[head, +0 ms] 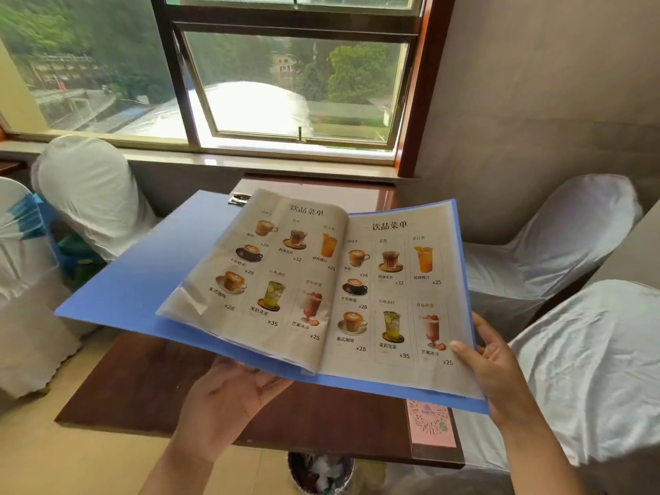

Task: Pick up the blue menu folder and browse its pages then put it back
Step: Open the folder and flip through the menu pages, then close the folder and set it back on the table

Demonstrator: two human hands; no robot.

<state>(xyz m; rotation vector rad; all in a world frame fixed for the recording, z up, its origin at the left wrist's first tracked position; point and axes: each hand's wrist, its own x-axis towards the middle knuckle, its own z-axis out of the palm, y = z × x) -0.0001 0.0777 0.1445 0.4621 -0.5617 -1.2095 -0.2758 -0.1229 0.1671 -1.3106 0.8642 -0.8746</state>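
Head view shows first a dark wooden table point(150, 394) under a window point(296, 83), with white covered chairs point(557, 244) at both sides. Above the table, held in the air and not resting on it, is the blue menu folder point(143, 280), opened wide. Its covers look thin and bendy; the left cover stands out far with no support, so I judge it is light but floppy. The pages point(285, 273) are in shiny plastic sleeves, probably slippery, and the left page lifts loose from the cover.

The left hand point(228, 398) lies open and flat under the folder near the spine, carrying it from below. The right hand point(496, 366) pinches the lower right edge, thumb on top of the page, fingers behind. To put it back, I think it is better to close it first and hold it near the spine.
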